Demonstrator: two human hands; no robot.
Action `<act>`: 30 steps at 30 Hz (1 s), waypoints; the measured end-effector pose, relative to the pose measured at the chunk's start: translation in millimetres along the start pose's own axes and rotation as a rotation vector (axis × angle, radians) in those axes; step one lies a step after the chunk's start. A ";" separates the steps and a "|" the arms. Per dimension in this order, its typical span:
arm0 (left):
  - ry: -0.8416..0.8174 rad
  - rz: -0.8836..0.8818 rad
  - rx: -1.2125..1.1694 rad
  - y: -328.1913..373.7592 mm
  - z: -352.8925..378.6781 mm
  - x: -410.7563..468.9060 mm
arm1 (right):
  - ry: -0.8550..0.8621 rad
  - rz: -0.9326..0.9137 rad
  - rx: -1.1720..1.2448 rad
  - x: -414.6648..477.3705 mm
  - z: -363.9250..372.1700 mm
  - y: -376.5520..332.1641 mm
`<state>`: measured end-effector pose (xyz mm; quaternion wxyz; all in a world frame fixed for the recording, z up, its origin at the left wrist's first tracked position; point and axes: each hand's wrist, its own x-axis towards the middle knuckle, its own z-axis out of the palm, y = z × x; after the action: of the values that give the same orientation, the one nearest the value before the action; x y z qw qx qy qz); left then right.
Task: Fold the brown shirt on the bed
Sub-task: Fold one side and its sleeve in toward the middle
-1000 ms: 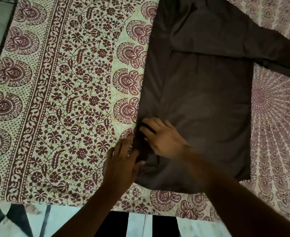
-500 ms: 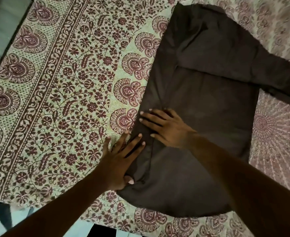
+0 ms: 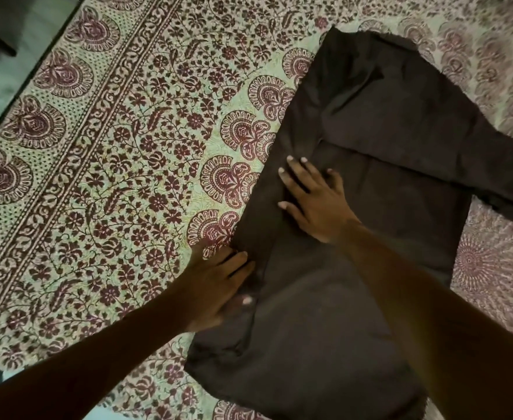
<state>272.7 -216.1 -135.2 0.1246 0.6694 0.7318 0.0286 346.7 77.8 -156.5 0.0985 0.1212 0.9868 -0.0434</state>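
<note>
Right grip [image 3: 315, 204] slides up shirt [image 3: 385, 192] fold, fingers flat; left grip [image 3: 218, 286] stays pressing edge, flat too. Side fold looks creased.

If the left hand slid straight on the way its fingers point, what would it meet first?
Likely the right hand, lying flat on the dark brown fabric shirt. The left hand points up-right along the shirt's near edge toward it.

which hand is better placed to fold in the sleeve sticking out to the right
Right hand: it lies flat on the brown shirt, nearer that sleeve; the left hand presses the opposite edge.
</note>
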 end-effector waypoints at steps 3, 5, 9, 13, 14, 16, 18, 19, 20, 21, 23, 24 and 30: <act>0.123 -0.005 -0.005 -9.0 -4.6 42.9 | 0.056 -0.019 -0.019 23.2 -12.4 15.9; 0.182 -0.070 -0.013 -17.7 -8.9 75.6 | 0.060 -0.107 -0.054 35.6 -16.9 26.9; 0.159 -0.231 -0.055 -38.0 -17.0 133.4 | -0.022 -0.142 -0.059 51.1 -15.3 54.4; 0.032 -0.239 -0.028 -54.9 -6.5 147.6 | -0.012 0.083 -0.029 67.0 -18.7 73.1; 0.023 -0.241 -0.023 -55.9 -4.0 146.4 | -0.019 0.121 -0.034 73.0 -21.8 74.0; 0.015 -0.245 -0.002 -56.1 -0.4 145.5 | 0.040 0.144 -0.060 83.9 -27.6 72.0; 0.017 -0.235 0.017 -56.4 0.6 147.5 | 0.161 0.052 -0.118 91.6 -31.6 68.0; 0.010 -0.232 0.025 -57.2 1.5 148.8 | 0.188 -0.034 -0.132 96.8 -31.2 68.3; -0.002 -0.234 0.029 -57.9 2.1 149.4 | 0.172 -0.120 -0.130 102.8 -29.5 69.4; -0.014 -0.238 0.030 -58.2 2.8 149.6 | 0.126 -0.171 -0.116 108.5 -25.6 70.7; -0.022 -0.239 0.027 -58.6 3.5 149.8 | 0.039 -0.119 -0.071 122.3 -18.6 77.7; -0.024 -0.239 0.022 -58.2 2.7 150.1 | 0.023 -0.044 -0.046 132.5 -17.7 84.9; -0.022 -0.228 0.000 -60.6 -0.2 153.6 | -0.097 0.320 -0.034 207.0 -43.5 144.5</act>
<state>202.5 -70.6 -169.7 0.1350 0.5820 0.8019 0.0068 177.6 270.1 -165.4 0.1536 0.2728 0.9496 -0.0162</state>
